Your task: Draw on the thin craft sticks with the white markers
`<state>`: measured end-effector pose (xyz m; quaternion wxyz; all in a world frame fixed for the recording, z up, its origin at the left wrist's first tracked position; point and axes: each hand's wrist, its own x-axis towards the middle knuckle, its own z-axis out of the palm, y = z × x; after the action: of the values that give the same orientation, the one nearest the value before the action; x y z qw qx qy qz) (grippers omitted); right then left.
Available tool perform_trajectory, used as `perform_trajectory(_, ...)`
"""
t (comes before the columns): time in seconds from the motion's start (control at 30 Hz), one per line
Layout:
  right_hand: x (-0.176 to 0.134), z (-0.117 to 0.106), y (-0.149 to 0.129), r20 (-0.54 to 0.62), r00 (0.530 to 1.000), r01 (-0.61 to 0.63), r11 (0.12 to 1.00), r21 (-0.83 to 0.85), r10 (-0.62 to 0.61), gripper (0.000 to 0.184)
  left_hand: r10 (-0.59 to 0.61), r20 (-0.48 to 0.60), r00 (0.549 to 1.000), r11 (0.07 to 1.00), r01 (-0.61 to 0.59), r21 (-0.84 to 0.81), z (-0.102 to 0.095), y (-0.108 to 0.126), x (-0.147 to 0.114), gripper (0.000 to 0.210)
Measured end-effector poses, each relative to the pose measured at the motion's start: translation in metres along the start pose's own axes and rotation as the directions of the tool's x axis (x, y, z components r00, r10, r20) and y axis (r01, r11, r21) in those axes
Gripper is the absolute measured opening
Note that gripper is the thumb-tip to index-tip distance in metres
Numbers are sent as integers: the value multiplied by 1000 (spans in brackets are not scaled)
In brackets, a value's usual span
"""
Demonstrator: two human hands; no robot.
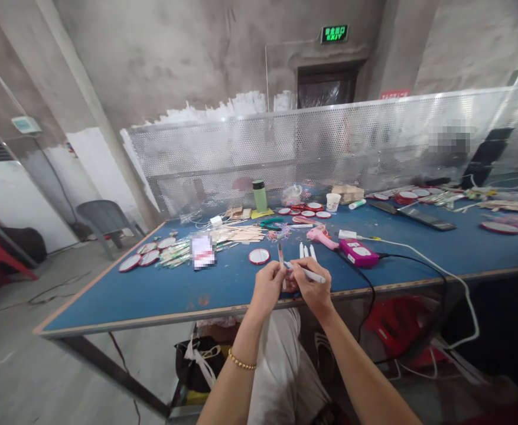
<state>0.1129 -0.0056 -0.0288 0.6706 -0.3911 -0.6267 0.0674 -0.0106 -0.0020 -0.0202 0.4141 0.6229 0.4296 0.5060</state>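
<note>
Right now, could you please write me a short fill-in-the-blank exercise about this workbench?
The left hand holds a slim stick, while the right hand holds a pen with a ____ barrel.
The beaded bracelet on the left arm is ____.
The bottle standing at the back of the table is ____.
The lit sign reads ____ in English.

Missing words: white; gold; green; EXIT.

Holds bare left forearm (237,357) slanted from near left toward far right, bare right forearm (358,360) from near right toward far left; sets left hand (268,285) and right hand (315,285) just beside each other at middle, near side; curls fingers inward on both; pinches between left thumb and fingers; grips in right as if for writing, fingers aimed left
</note>
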Motion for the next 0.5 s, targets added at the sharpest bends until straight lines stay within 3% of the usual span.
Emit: perform_trajectory(0.5,1,1,-1,-23,999,29,999,22,-29,17,-21,-2,1000,998,21,-63,1,3,-1,38)
